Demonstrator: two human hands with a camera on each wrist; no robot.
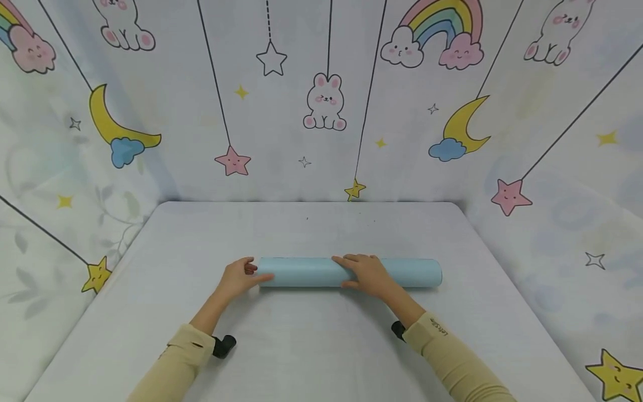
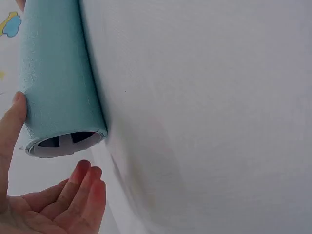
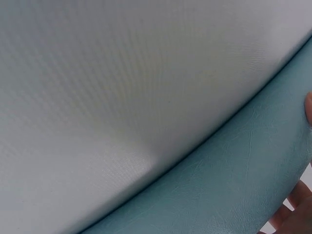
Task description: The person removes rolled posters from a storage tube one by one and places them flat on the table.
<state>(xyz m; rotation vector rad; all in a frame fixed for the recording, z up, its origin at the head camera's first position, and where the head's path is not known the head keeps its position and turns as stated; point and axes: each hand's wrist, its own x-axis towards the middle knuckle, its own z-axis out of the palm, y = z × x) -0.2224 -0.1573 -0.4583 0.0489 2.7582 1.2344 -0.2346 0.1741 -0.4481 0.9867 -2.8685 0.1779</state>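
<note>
A long light-blue roll (image 1: 301, 273) of leathery sheet lies crosswise on the white table. Its hollow left end (image 2: 68, 146) shows a pale inner rim in the left wrist view. My left hand (image 1: 240, 277) is at that end: the thumb (image 2: 17, 112) touches the roll's side, while the loosely bent fingers (image 2: 80, 200) stay just outside the opening. Right of the roll's middle, my right hand (image 1: 369, 274) holds it from above, thumb on the near side and fingers over the far side. The right wrist view shows the blue surface (image 3: 219, 180) between thumb and fingers.
The white tabletop (image 1: 311, 340) reaches back to a patterned cloth wall (image 1: 281, 123) with rabbits, stars and moons. Similar cloth stands along both sides. Black wrist cameras (image 1: 224, 347) sit by the beige sleeves (image 1: 176, 363).
</note>
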